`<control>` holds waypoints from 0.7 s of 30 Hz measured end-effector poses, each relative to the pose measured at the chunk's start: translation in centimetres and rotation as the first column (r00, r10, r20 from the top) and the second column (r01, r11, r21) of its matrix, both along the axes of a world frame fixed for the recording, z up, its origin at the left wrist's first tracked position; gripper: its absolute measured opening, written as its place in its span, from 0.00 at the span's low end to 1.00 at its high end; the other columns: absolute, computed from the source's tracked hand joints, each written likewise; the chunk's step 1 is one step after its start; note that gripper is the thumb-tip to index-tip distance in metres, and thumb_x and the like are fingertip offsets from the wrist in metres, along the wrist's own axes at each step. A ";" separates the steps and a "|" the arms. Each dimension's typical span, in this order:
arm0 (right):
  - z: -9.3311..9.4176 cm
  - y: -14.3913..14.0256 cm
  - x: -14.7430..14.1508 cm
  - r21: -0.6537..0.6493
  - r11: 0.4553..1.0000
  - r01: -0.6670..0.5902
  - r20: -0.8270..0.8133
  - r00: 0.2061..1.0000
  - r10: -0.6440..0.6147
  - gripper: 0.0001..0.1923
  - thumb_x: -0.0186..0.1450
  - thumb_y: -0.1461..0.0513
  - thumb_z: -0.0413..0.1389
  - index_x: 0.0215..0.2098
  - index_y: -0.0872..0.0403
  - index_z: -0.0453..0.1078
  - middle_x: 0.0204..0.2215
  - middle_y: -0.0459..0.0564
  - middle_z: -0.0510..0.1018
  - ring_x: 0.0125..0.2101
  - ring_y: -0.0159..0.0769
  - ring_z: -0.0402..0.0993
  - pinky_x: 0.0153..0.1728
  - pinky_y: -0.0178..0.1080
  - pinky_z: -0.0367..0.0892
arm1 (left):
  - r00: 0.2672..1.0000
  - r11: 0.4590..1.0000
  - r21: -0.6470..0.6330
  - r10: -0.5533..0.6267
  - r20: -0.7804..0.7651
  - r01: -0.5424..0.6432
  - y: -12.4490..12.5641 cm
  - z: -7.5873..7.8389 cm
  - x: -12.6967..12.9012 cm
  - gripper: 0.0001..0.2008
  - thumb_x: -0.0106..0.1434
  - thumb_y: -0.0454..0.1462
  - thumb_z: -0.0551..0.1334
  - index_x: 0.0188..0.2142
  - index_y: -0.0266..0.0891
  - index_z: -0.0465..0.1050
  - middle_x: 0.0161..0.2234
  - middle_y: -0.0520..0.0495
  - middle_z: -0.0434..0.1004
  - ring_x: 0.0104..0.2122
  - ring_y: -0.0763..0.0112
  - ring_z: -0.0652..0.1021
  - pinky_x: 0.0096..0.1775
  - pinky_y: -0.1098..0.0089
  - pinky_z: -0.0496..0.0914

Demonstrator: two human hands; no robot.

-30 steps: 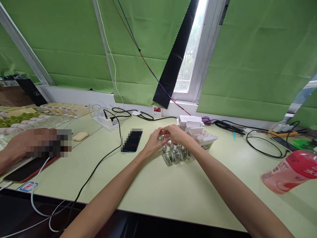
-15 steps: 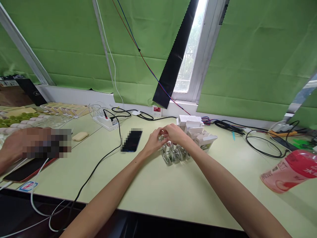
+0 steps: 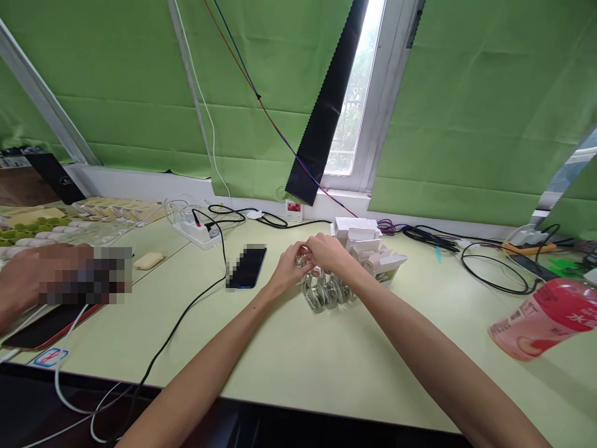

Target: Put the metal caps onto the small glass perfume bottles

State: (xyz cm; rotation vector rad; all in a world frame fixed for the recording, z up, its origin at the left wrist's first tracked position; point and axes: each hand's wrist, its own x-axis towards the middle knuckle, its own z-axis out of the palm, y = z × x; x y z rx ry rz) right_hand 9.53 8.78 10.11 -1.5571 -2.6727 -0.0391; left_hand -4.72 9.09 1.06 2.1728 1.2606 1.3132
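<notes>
My left hand [image 3: 288, 269] and my right hand [image 3: 325, 251] meet at the middle of the table, both with fingers curled in. Between their fingertips is a clear glass piece [image 3: 301, 259], mostly covered, so its kind cannot be made out. Just in front of them several clear, round glass pieces [image 3: 321, 294] lie side by side in a row on the table. Beyond my right wrist stand open white cardboard boxes [image 3: 385, 267] with their flaps up, beside a closed white box [image 3: 355, 225].
A dark phone [image 3: 252, 267] lies left of my hands. A black cable [image 3: 180, 317] crosses the table to a power strip [image 3: 198, 233]. A pink bottle [image 3: 536, 320] is at the right. Another person's hand [image 3: 28, 277] is at far left, near a red-edged phone [image 3: 44, 326].
The view has shifted slightly. My hands stay together at the same spot over the glass pieces, with only small finger movement.
</notes>
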 end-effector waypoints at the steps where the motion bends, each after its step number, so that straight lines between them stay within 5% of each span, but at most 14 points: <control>1: 0.1 -0.1 0.0 0.001 1.000 0.000 0.001 1.000 0.000 0.09 0.66 0.61 0.57 0.43 0.57 0.75 0.39 0.59 0.79 0.39 0.44 0.79 0.34 0.36 0.67 | 1.000 1.000 -0.001 -0.002 0.002 0.002 0.0 0.0 0.0 0.17 0.57 0.37 0.64 0.46 0.41 0.68 0.41 0.48 0.78 0.42 0.62 0.77 0.44 0.65 0.69; 7: 1.3 -1.0 -0.1 -0.018 0.999 -0.026 0.004 1.000 0.026 0.08 0.67 0.64 0.57 0.43 0.57 0.74 0.39 0.57 0.79 0.35 0.39 0.80 0.33 0.33 0.66 | 0.999 1.000 -0.018 -0.020 0.026 0.020 0.0 0.0 0.0 0.17 0.58 0.39 0.64 0.46 0.41 0.67 0.39 0.48 0.78 0.40 0.63 0.77 0.42 0.66 0.69; 11: 2.1 -1.2 -0.2 -0.041 0.998 -0.050 0.013 0.999 0.050 0.13 0.58 0.72 0.61 0.42 0.57 0.75 0.37 0.55 0.80 0.31 0.37 0.80 0.28 0.31 0.64 | 0.999 0.999 -0.032 -0.019 0.034 0.021 0.0 0.1 0.0 0.17 0.59 0.44 0.65 0.45 0.41 0.67 0.40 0.47 0.77 0.40 0.63 0.77 0.41 0.66 0.68; 21: 1.2 -0.1 -0.2 -0.050 0.996 -0.079 0.011 0.997 0.080 0.16 0.56 0.73 0.61 0.43 0.57 0.75 0.38 0.55 0.80 0.33 0.38 0.80 0.27 0.30 0.64 | 0.999 0.999 -0.054 0.004 0.041 -0.001 -0.1 0.7 0.2 0.16 0.56 0.42 0.66 0.41 0.40 0.66 0.38 0.47 0.77 0.38 0.64 0.76 0.41 0.66 0.69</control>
